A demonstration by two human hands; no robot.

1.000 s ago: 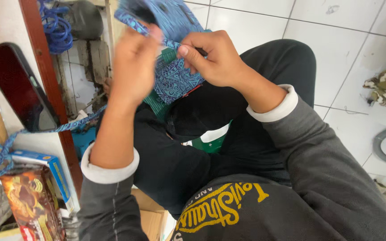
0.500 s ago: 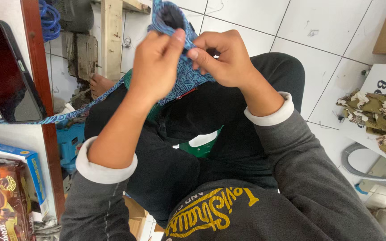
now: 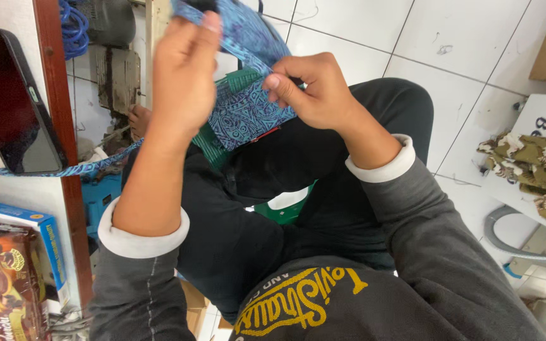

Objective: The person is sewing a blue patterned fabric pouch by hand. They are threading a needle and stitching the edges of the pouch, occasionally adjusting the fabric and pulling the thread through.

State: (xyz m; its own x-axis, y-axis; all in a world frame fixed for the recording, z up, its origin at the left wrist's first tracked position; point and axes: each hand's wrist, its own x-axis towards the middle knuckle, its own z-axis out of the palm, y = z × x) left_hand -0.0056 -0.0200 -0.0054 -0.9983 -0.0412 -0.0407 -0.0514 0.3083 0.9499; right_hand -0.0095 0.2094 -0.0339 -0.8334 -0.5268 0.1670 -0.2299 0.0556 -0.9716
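Observation:
A piece of blue patterned cloth (image 3: 242, 113) with a green lining is held up in front of me, above my lap. My left hand (image 3: 183, 69) pinches its upper strip near the top edge of the view. My right hand (image 3: 314, 88) grips the cloth's right side between thumb and fingers. A long strip of the same blue cloth (image 3: 64, 170) trails off to the left, across the wooden frame. My dark trousers and grey sweater sleeves fill the lower part of the view.
A dark phone (image 3: 11, 101) leans on the white surface at the left, beside a red-brown wooden post (image 3: 64, 158). A blue box (image 3: 26, 221) and a brown snack packet (image 3: 1, 284) lie lower left. Brown patterned cloth (image 3: 532, 170) rests at the right on the white tile floor (image 3: 450, 76).
Both hands have shifted slightly apart along the blue cloth, the left one rising toward the top edge. The view has tilted a little; the brown cloth sits further in at the right.

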